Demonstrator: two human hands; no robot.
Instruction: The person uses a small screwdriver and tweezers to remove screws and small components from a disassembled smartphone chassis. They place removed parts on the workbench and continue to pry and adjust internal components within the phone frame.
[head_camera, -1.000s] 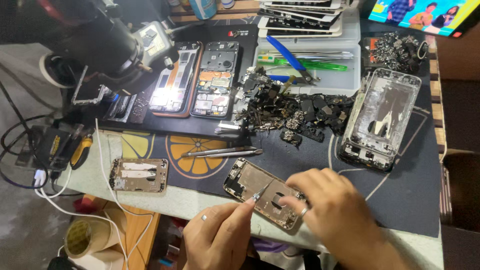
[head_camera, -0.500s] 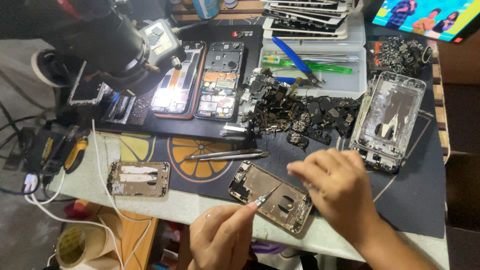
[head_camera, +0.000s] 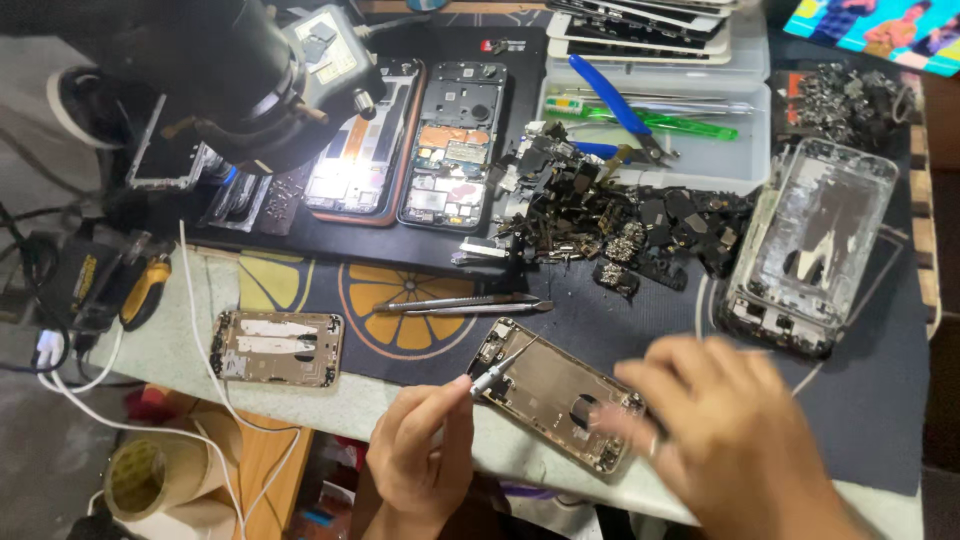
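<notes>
A gold phone housing (head_camera: 545, 392) lies open, tilted, near the front edge of the table. My left hand (head_camera: 420, 458) grips a thin silver screwdriver (head_camera: 497, 370) whose tip rests on the housing's upper left part. My right hand (head_camera: 725, 435) is blurred with motion, fingers spread, hovering over the housing's right end and holding nothing that I can see. Two metal tools (head_camera: 462, 304) lie side by side just behind the housing on the dark mat.
A second gold housing (head_camera: 277, 347) lies at the left. A heap of small black phone parts (head_camera: 620, 215) fills the middle. A stack of clear housings (head_camera: 815, 245) stands at right. Two opened phones (head_camera: 410, 145), a microscope (head_camera: 240, 85), a white tray with blue pliers (head_camera: 650, 120) sit behind.
My right hand has lifted off the housing and swung to the right, now blurred. My left hand keeps the screwdriver on the housing.
</notes>
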